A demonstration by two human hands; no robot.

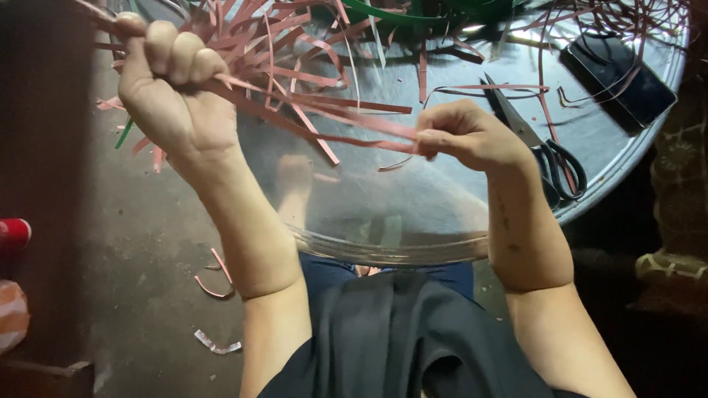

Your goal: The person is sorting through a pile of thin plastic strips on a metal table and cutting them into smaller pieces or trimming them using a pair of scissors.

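My left hand [173, 88] is clenched around a bundle of thin pink paper strips [295, 110], held up at the upper left above a round glass table [383, 254]. My right hand [464, 136] pinches the free ends of those strips near the middle, pulling them taut between both hands. More loose pink strips [310, 37] lie piled on the glass behind the hands.
Black-handled scissors [542, 151] lie on the glass to the right of my right hand. A dark phone [616, 77] rests at the upper right. Green strips [398, 11] sit at the far edge. Pink scraps [214, 284] litter the concrete floor at the left.
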